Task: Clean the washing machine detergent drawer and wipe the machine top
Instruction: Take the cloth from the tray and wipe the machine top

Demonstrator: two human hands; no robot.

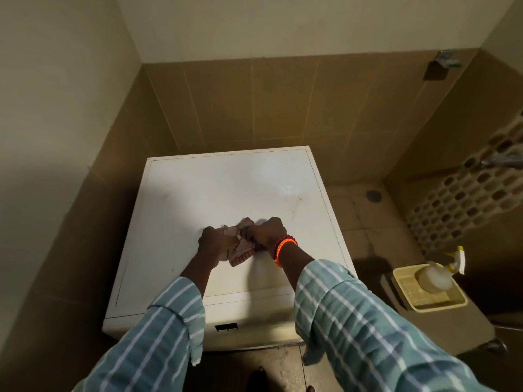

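Note:
The white washing machine top (226, 182) fills the middle of the view, with faint marks and a brownish streak on its right side. A crumpled pink striped cloth (240, 247) sits bunched on the near half of the top. My left hand (211, 242) grips its left side and my right hand (268, 232), with an orange bracelet at the wrist, grips its right side. Both hands are closed on the cloth and rest over the machine top. The detergent drawer is not visible from here; only a small dark slot (225, 327) shows on the front panel.
A yellow tray (407, 292) with a spray bottle (438, 274) lying in it stands on a ledge to the right. Brown tiled walls close in behind and on both sides. A floor drain (373, 195) lies right of the machine.

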